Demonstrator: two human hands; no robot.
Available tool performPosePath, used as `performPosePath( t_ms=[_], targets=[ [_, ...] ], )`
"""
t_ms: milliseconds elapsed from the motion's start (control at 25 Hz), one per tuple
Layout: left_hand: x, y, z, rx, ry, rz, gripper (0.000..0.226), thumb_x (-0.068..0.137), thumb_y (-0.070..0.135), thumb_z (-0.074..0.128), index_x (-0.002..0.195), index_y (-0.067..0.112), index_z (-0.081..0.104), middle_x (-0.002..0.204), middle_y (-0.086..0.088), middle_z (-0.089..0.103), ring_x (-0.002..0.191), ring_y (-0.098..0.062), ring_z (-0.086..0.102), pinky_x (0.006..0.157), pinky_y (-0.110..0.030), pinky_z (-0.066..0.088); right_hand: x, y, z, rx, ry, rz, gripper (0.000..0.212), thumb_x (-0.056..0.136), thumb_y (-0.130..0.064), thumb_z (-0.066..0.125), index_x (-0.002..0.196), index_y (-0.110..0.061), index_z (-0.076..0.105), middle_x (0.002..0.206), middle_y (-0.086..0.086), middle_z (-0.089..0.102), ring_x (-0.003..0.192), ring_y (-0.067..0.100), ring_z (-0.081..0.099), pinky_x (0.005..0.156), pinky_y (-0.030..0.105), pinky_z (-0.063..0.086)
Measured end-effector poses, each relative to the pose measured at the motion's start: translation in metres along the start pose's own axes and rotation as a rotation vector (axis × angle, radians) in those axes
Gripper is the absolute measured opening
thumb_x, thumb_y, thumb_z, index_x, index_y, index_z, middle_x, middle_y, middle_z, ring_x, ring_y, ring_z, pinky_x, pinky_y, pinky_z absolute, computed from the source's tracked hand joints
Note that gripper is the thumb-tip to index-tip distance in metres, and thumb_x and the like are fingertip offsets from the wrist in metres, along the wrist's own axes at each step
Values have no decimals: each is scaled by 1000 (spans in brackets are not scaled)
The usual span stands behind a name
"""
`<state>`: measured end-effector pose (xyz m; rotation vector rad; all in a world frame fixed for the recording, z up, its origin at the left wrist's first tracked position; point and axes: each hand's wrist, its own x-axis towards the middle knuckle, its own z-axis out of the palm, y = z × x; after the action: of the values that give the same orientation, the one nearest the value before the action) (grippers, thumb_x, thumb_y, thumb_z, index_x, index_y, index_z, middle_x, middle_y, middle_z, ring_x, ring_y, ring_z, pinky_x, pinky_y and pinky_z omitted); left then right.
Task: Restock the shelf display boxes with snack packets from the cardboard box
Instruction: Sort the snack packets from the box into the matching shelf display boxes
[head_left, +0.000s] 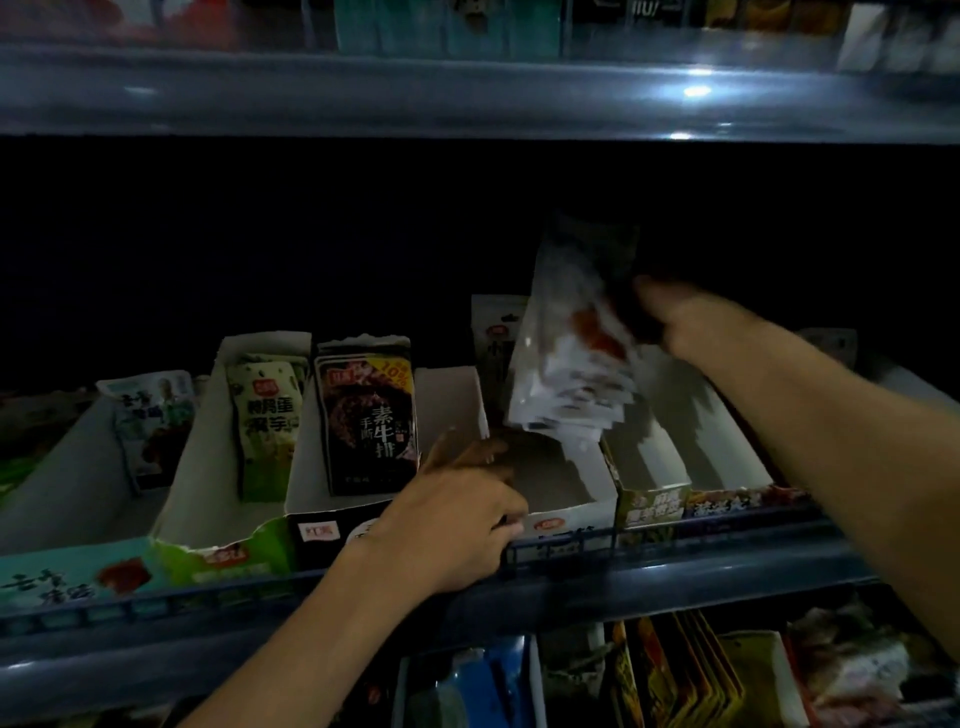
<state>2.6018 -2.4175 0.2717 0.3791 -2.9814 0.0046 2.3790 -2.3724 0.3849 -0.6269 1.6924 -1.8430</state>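
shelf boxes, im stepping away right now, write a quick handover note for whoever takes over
Right hand: grips a stack of white snack packets, held tilted above the white display box.
Left hand: fingers curled over that box's front left corner, steadying it.
Done: the black packets and green packets stand in their boxes to the left.
Left: lower the stack into the white box, whose front looks mostly empty; a few packets stand at its back. The boxes to its right also look low. The cardboard supply box is not in view.

Six display boxes (566, 512) on shelf; two hands (457, 525); one packet stack (571, 364).
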Motion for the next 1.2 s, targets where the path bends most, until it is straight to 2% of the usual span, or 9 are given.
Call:
performPosePath(
  t_ms=[40, 80, 240, 400, 480, 600, 720, 1000, 1200],
  targets=[
    [1, -1, 0, -13, -15, -6, 21, 99, 39, 51, 97, 25, 66, 113, 6, 60, 111, -17, 52, 101, -38, 40, 22, 10, 0, -331, 183, -242, 37, 107, -8, 32, 143, -3, 39, 134, 15, 56, 102, 11, 66, 62, 15, 50],
    [1, -1, 1, -26, -28, 8, 21, 99, 39, 51, 97, 24, 65, 113, 5, 59, 111, -18, 52, 95, -37, 44, 21, 23, 9, -369, 164, -208, 36, 105, -6, 39, 140, -4, 44, 124, 15, 60, 94, 9, 68, 63, 18, 51],
    [-1, 0, 1, -79, -20, 8, 19, 100, 37, 50, 85, 27, 54, 107, 4, 60, 102, -18, 52, 84, -34, 44, 35, 79, 23, -589, 149, -389, 40, 97, -16, 59, 136, -12, 53, 133, 13, 58, 124, 31, 54, 102, 38, 45],
    [-1, -2, 7, -83, 32, 20, 22, 100, 35, 49, 79, 29, 43, 100, 4, 58, 101, -19, 53, 77, -32, 43, 18, 99, 11, -1007, 347, -727, 64, 90, -22, 64, 146, -21, 33, 145, 11, 41, 130, 28, 43, 94, 37, 45],
    [-2, -2, 10, -103, 43, 14, 22, 100, 34, 49, 80, 32, 42, 100, 3, 59, 99, -18, 54, 76, -31, 42, -11, 98, 7, -1109, 289, -893, 46, 92, -25, 63, 133, -24, 43, 126, 6, 55, 108, 22, 57, 79, 29, 50],
    [-3, -1, 11, -162, 54, 14, 19, 100, 35, 49, 82, 35, 43, 108, 4, 58, 104, -16, 52, 78, -29, 40, -55, 92, 6, -1434, -231, -622, 7, 96, -27, 56, 94, -32, 51, 76, -11, 54, 65, 7, 53, 60, 25, 46],
    [-2, -1, 12, -162, 61, 8, 18, 99, 35, 50, 81, 36, 44, 110, 3, 56, 106, -17, 51, 79, -29, 39, -62, 95, 9, -1565, -620, -256, 16, 93, -22, 57, 81, -32, 55, 81, -5, 58, 72, 13, 55, 68, 31, 50],
    [-2, 2, 10, -158, 84, -2, 15, 99, 31, 51, 101, 25, 64, 115, 3, 59, 108, -18, 53, 78, -26, 37, -48, 113, 29, -1625, -658, -184, 18, 99, -22, 50, 110, -13, 59, 95, 8, 61, 84, 24, 57, 77, 35, 50],
    [-1, -1, 10, -82, 35, 43, 19, 102, 34, 47, 102, 22, 63, 115, 3, 58, 109, -18, 53, 86, -33, 44, -51, 101, 18, -1417, -292, -472, 13, 95, -20, 56, 101, -26, 66, 91, -3, 66, 79, 14, 60, 71, 31, 52]
  ],
)
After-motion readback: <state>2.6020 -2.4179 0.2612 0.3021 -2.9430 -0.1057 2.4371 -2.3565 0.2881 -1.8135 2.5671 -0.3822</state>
